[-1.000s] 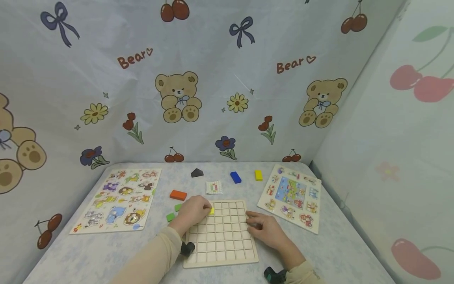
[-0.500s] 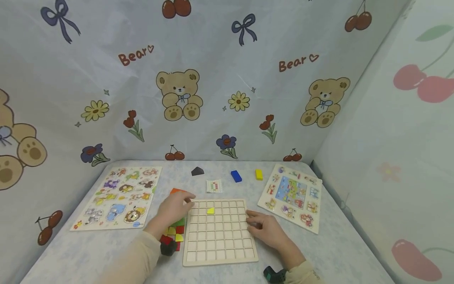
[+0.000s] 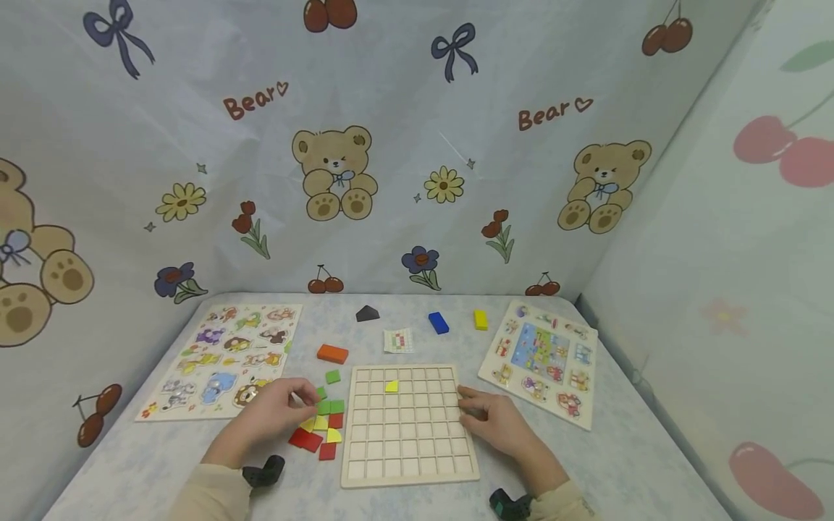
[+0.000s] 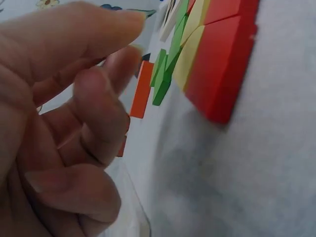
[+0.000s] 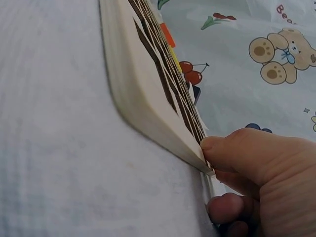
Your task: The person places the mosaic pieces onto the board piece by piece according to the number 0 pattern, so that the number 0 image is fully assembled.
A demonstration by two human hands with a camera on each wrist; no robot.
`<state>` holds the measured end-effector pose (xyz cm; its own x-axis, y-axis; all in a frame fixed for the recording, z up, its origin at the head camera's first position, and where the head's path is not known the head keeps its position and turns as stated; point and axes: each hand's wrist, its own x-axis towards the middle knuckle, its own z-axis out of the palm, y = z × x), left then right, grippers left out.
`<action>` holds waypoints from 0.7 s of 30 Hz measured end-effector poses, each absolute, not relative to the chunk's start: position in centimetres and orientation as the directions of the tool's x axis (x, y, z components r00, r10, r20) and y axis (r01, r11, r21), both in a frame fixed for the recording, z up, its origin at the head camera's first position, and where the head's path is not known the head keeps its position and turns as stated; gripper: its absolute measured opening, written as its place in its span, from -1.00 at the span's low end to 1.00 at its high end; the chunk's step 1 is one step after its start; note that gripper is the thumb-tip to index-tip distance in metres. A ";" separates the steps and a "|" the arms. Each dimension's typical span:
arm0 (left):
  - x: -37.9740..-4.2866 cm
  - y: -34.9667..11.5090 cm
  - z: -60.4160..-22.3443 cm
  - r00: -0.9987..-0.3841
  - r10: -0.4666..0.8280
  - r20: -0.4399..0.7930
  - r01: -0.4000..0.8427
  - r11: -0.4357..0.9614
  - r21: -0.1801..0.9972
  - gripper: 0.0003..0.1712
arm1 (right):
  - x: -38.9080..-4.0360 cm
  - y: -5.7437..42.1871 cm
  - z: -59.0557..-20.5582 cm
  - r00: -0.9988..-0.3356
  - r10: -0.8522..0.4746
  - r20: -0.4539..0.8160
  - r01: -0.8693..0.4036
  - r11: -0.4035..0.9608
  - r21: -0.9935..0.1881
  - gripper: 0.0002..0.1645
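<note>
Left hand (image 3: 276,411): loosely curled, nothing held, just beside coloured tiles (image 3: 335,420) | right hand (image 3: 496,423): thumb and fingers touching the right edge of the grid board (image 3: 410,483) | yellow tile (image 3: 392,387): in the board's second row from the far side

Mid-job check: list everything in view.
Grid board: one, pale wood, table centre
Tile: one, yellow, on the board
Loose tiles: several, green, yellow, red, left of board
Blocks: four, orange, dark grey, blue, yellow, beyond board
Card: one, white, beyond board
Picture puzzles: two, multicoloured, table's left and right
Table: one, pale, beneath
Cloth: count unclear, pale printed, behind
Wrist cameras: two, black, on wrists
Sleeves: two, beige, forearms
Left hand: one, bare, by tiles
Right hand: one, bare, touching board
</note>
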<state>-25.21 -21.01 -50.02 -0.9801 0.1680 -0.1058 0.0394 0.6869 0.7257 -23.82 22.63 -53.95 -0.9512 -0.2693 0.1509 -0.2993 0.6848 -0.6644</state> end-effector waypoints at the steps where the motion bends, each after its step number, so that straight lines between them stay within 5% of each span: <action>1: -25.0 -21.1 -49.9 -0.971 0.201 -0.126 0.048 0.686 0.726 -0.85 | -23.8 22.6 -53.9 -0.950 -0.270 0.153 -0.302 0.685 -0.663 -0.65; 6: -24.8 -21.7 -49.9 -0.947 0.284 -0.152 0.098 0.702 0.706 -0.72 | -23.6 22.6 -53.7 -0.951 -0.271 0.151 -0.300 0.679 -0.670 -0.65; 12: -25.0 -22.2 -50.2 -0.958 0.238 -0.162 0.065 0.726 0.684 -0.70 | -23.4 22.7 -53.5 -0.952 -0.266 0.152 -0.296 0.673 -0.678 -0.66; 21: -25.1 -20.3 -50.7 -0.969 0.242 -0.048 0.149 0.728 0.669 -0.86 | -23.5 22.6 -53.5 -0.951 -0.272 0.150 -0.299 0.671 -0.679 -0.65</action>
<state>-25.07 -20.29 -50.73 -0.9690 0.2423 -0.0482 0.1489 0.7285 0.6687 -23.46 22.57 -53.50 -0.9507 -0.2716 0.1497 -0.2986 0.6708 -0.6789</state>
